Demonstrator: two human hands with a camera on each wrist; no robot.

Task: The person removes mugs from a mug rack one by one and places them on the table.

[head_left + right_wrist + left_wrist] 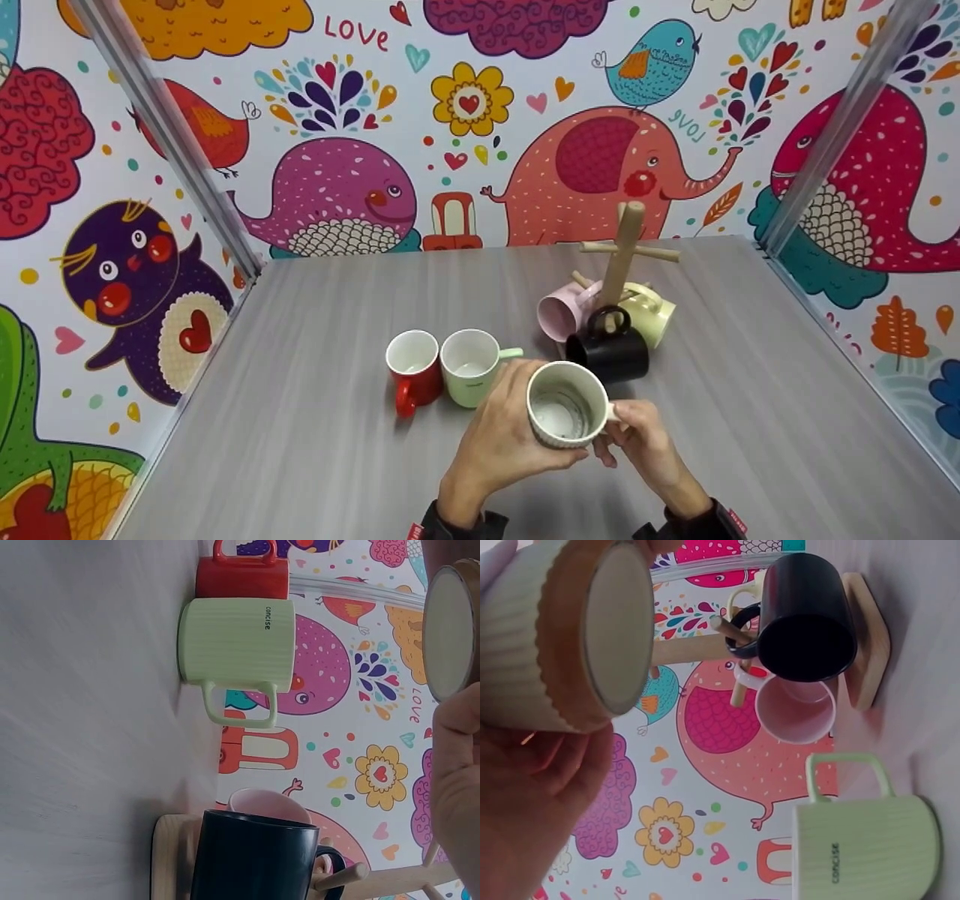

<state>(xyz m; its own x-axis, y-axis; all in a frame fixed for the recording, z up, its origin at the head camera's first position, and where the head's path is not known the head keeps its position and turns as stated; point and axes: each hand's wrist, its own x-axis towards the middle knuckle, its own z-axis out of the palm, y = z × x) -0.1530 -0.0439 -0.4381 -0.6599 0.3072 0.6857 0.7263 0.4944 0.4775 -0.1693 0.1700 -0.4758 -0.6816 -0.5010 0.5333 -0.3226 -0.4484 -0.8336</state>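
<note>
A cream ribbed mug (562, 416) is held above the table, its mouth tipped up toward the head camera. My left hand (501, 427) grips its body from the left side. On the other side, my right hand (646, 442) pinches the mug's handle between thumb and fingers. The left wrist view shows the mug's brown scalloped lower band (562, 637) and pale underside. Behind my hands, a wooden mug tree (616, 270) carries a black mug (611, 358), a pink mug (559, 315) and a yellow mug (654, 319) on its lower pegs.
Left of my hands, a red mug (420, 375) and a light green mug (466, 375) stand upright side by side on the grey wood-grain table (300, 420). The mug tree's upper pegs (656, 253) bear nothing. Cartoon-printed panels (465, 172) enclose the table's back and sides.
</note>
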